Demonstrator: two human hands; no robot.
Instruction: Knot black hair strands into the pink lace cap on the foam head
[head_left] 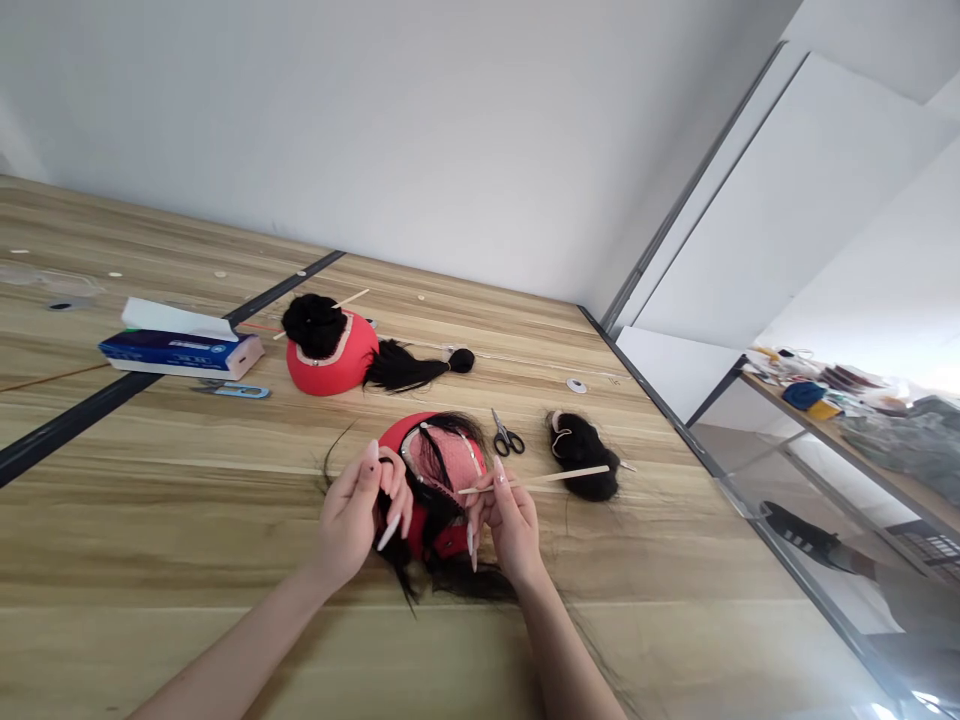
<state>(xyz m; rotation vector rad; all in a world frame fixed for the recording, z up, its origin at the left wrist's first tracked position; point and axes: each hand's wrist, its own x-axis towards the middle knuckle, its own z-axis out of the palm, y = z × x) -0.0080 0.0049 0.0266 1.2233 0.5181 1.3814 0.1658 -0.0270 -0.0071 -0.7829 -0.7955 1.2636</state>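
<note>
A red dome-shaped wig block (405, 430) sits in front of me with a pink mesh cap (446, 458) fixed over it. Black hair (472, 578) hangs from the cap's edge and spreads over the near side of the block. At the left of the block, my left hand (352, 520) is closed, its fingertips pinching a lock of black hair; the fingers partly hide the strands. Across the cap's right edge, my right hand (510, 520) grips a thin pale wooden stick (566, 475) between thumb and fingers. The stick lies nearly level, its narrow end pointing left over the mesh.
Black-handled scissors (508, 440) and a hair bundle (585, 455) lie right of the block. Behind stand a second red block (330, 370) with black hair and a loose hair tail (409, 368). Left are blue thread snips (240, 390) and a tissue pack (180, 350).
</note>
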